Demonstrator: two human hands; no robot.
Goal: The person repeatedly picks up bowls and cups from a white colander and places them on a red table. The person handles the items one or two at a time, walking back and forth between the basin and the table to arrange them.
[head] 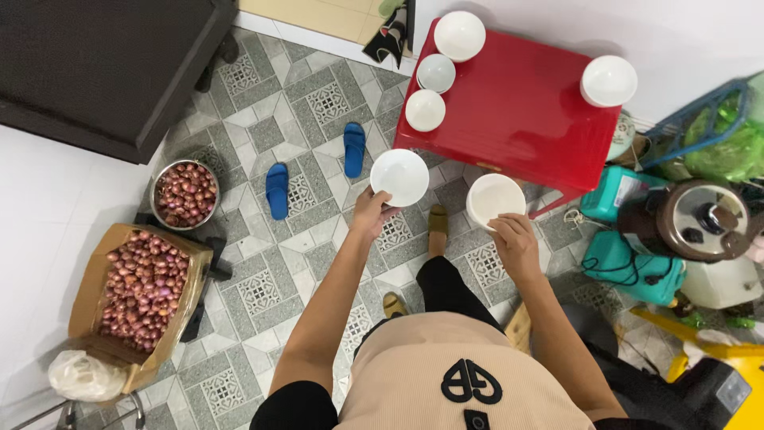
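My left hand (371, 213) grips the near rim of a white bowl (400, 175) held out over the tiled floor, just in front of the red table (517, 119). My right hand (515, 243) holds a second white bowl (493, 197) by its near rim, close to the table's front edge. On the table stand several more white bowls: three along its left side (436, 73) and one at the far right corner (609, 80).
A pair of blue slippers (314, 169) lies on the floor. A metal bowl (185, 193) and a cardboard box (142, 299) hold shallots at left. A dark cabinet (103, 64) stands at the upper left. A rice cooker (699, 221) and teal containers (633, 271) crowd the right.
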